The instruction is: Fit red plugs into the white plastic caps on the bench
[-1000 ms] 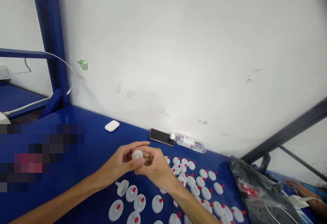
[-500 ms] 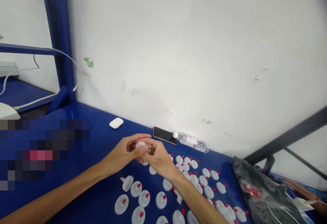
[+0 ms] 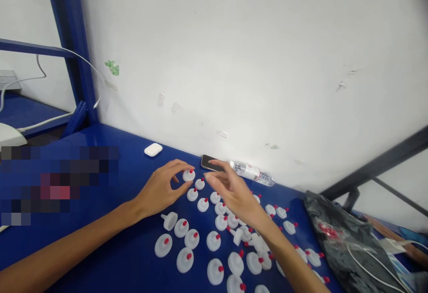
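Observation:
Many white round caps with red tips lie across the blue table, several of them below and right of my hands. My left hand (image 3: 163,188) has its thumb and fingers spread around a white cap with a red tip (image 3: 189,175), which seems to rest on the table; whether the fingertips touch it is hard to tell. To the right, my right hand (image 3: 230,190) is raised over other caps, fingers apart and nothing between them. One white cap without a visible red tip (image 3: 170,220) lies on its side below my left hand.
Against the wall lie a black phone (image 3: 207,163), a clear bottle (image 3: 250,172) and a white case (image 3: 153,150). A dark plastic bag (image 3: 337,239) with small red pieces lies at the right. A blue post (image 3: 72,39) stands at the left.
My hands have come apart, the right one moving right with its fingers opened. The white piece between them is no longer held by both, and a red-tipped cap shows at my left fingers.

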The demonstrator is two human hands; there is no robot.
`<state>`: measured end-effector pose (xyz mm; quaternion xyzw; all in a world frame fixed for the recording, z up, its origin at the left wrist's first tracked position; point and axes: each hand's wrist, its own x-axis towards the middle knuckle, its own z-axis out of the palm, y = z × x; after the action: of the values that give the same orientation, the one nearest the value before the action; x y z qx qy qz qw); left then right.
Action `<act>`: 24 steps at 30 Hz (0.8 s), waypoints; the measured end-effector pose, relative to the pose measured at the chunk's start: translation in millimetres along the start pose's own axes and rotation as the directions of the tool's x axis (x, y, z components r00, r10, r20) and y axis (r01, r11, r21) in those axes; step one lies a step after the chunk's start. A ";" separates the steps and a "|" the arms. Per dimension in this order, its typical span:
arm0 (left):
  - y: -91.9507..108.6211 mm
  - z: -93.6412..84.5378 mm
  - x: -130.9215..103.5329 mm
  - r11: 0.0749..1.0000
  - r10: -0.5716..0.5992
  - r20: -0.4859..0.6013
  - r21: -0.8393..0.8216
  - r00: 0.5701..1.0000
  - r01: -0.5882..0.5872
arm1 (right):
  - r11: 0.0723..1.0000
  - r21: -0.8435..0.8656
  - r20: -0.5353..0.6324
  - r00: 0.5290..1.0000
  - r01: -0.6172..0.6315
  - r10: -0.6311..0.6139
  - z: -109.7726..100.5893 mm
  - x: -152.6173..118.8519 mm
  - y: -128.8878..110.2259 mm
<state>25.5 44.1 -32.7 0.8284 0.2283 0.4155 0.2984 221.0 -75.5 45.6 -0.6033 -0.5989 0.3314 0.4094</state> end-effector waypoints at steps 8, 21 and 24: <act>-30.7 9.6 -1.3 0.976 -0.157 0.077 0.162 0.985 0.143 | 0.929 -0.330 -0.602 0.795 -0.169 -0.070 -75.3 -121.8 -3.7; -53.2 16.4 1.1 0.959 -0.176 0.088 0.238 0.981 0.150 | 0.903 -0.167 -0.841 0.536 -0.395 0.079 -131.5 -218.8 80.1; -62.9 19.2 -0.6 0.962 -0.153 0.076 0.241 0.985 0.131 | 0.900 -0.183 -0.845 0.531 -0.396 0.061 -140.1 -217.7 101.6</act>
<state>32.8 83.0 -85.2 0.8578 0.3206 0.3238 0.2377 377.8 -300.1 -2.3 -0.8244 -0.3010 -0.0501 0.4768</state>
